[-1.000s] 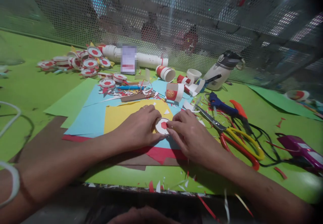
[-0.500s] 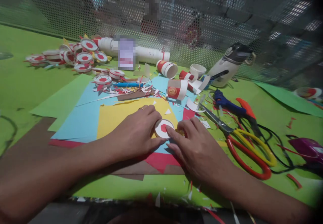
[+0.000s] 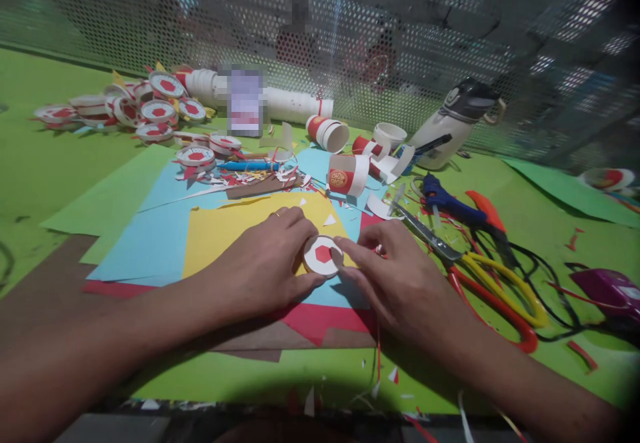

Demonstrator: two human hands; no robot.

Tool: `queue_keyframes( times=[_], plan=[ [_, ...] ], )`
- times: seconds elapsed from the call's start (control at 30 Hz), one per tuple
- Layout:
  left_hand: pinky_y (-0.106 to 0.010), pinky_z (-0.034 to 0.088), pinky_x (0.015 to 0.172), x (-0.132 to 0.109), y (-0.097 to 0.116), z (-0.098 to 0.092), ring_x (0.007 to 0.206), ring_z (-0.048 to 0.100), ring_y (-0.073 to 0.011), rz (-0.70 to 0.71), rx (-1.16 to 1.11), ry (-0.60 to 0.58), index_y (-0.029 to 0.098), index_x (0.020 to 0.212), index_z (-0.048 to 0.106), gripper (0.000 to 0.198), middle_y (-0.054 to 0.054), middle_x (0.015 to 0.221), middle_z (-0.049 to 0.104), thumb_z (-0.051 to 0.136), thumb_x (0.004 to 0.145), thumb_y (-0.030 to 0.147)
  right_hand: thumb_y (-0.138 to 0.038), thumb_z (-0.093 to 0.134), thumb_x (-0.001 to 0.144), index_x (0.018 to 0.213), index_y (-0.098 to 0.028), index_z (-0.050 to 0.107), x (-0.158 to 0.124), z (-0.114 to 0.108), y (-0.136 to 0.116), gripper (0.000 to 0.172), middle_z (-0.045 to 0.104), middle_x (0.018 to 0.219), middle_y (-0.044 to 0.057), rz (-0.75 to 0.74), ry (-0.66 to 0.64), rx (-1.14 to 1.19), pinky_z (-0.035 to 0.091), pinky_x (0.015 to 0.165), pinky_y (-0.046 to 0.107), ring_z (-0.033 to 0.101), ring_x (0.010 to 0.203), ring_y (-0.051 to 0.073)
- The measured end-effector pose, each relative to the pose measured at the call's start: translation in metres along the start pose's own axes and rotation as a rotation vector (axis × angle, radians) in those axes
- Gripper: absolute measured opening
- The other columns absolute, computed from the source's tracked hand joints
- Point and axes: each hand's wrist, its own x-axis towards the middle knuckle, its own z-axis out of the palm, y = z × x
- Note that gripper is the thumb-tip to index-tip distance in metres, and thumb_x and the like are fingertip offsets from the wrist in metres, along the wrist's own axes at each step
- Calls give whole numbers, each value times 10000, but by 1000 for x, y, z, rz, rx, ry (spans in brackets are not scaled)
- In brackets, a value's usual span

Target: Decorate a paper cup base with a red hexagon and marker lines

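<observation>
Both hands are gripping the disc on the yellow paper: left hand and right hand fingers are pinching opposite edges. Uneven squeezing is likely risking a creased rim or a skewed disc.

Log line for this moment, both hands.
left hand: on round white paper disc with red centre; right hand: fingertips at disc edge; beneath: yellow paper sheet
</observation>
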Motion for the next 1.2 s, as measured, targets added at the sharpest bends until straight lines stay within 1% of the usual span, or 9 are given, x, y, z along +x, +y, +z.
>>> queue_keyframes(
  times=[0.1,0.23,0.4,0.57,0.77,0.87,0.97,1.13,1.2],
  plan=[
    [-334,413,667,0,0,0,838,482,-215,15,0,5,177,871,533,194,-42,901,507,578,829,362,-216,405,969,1091,-118,623,0,-3,0,268,480,898,98,70,23,117,416,710,360,455,823,220],
    [-337,421,673,-2,0,0,855,490,-220,8,6,2,176,882,534,197,-47,911,507,574,836,364,-181,423,955,1123,-124,599,-3,1,-6,251,475,892,89,68,-49,184,415,699,355,450,808,214],
    [-356,436,719,-2,1,0,886,496,-232,12,0,-9,171,904,545,191,-60,935,512,581,838,346,-251,462,944,1248,-131,536,-8,8,-15,334,495,948,107,44,-109,154,417,715,393,434,838,240],
    [-353,435,717,-3,-2,1,884,497,-228,28,-11,-1,179,919,548,190,-53,946,507,588,842,348,-361,465,947,1302,-142,504,-7,9,-15,419,504,979,123,36,-159,123,425,728,412,433,856,254],
    [-342,438,718,-2,-6,2,882,501,-220,34,-44,-22,171,918,577,186,-52,940,511,605,835,335,-398,436,955,1292,-170,514,-8,9,-10,414,511,994,118,19,-217,84,408,716,399,427,859,253],
    [-343,439,723,-1,-7,3,890,505,-220,46,-56,-22,173,945,586,199,-49,944,522,615,827,331,-401,447,952,1282,-184,522,-7,8,-10,402,517,983,109,9,-225,75,403,711,399,428,858,253],
    [-346,440,735,-1,-7,2,893,509,-217,57,-65,-24,178,963,591,203,-46,946,533,606,832,332,-380,464,950,1263,-176,531,-7,5,-9,379,515,978,105,18,-198,125,413,708,391,440,849,242],
    [-351,438,733,0,-5,1,884,513,-218,50,-54,-24,172,964,597,221,-49,948,541,609,824,343,-272,469,956,1153,-157,586,-7,1,-4,257,498,930,86,68,-34,234,422,695,355,464,811,205],
    [-350,437,728,1,-5,1,881,515,-218,45,-52,-23,176,967,597,224,-48,946,543,606,826,350,-238,476,949,1124,-161,602,-8,0,-2,229,497,904,76,97,-11,248,419,692,348,472,799,198]
  ],
)
